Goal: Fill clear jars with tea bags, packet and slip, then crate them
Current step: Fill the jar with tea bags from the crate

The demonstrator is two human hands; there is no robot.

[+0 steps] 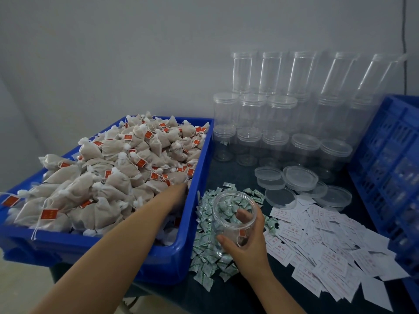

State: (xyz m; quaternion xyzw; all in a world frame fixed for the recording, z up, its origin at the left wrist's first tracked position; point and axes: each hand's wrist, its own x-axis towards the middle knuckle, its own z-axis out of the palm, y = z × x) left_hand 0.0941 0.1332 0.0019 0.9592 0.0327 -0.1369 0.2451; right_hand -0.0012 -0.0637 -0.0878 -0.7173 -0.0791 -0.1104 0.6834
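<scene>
My right hand (pixel 247 239) grips an open clear jar (pixel 233 214), tilted toward me above a pile of small green-and-white packets (pixel 205 259). A tea bag with a red tag lies inside the jar. My left hand (pixel 179 193) reaches into the blue tub (pixel 195 225) heaped with beige tea bags (pixel 118 168); its fingers are buried among the bags, so what they hold is hidden. White printed slips (pixel 317 243) are spread to the right of the jar.
Stacked lidded clear jars (pixel 272 114) stand along the back wall. Loose clear lids (pixel 299 177) lie in front of them. A blue slatted crate (pixel 385 159) stands on the right edge. The table has a dark cloth.
</scene>
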